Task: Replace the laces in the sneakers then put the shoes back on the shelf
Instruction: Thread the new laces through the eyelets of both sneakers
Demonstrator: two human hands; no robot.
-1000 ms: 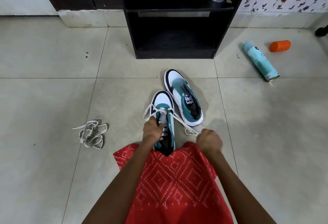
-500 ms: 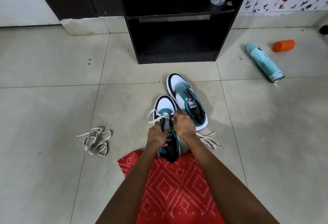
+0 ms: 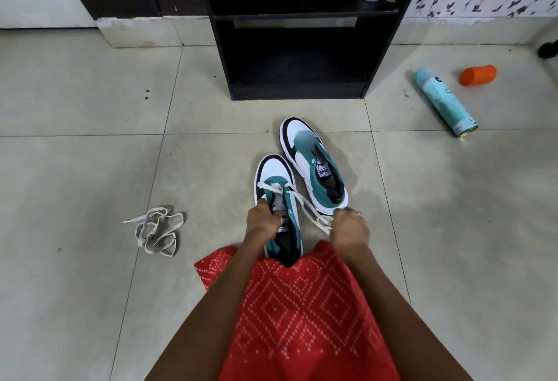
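Head view: our left hand (image 3: 262,224) curls onto the near sneaker (image 3: 275,175) beside its tongue, at six o'clock of the shelf (image 3: 299,94). Our right hand (image 3: 351,229) closes its fingers tight on the lace (image 3: 305,205), drawn toward four o'clock. Pulling too hard, we judge, could strip the other end from its eyelet.

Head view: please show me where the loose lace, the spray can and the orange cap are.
loose lace (image 3: 157,229), head view, middle of the heap.
spray can (image 3: 444,102), head view, middle of its body.
orange cap (image 3: 478,74), head view, middle of its side.
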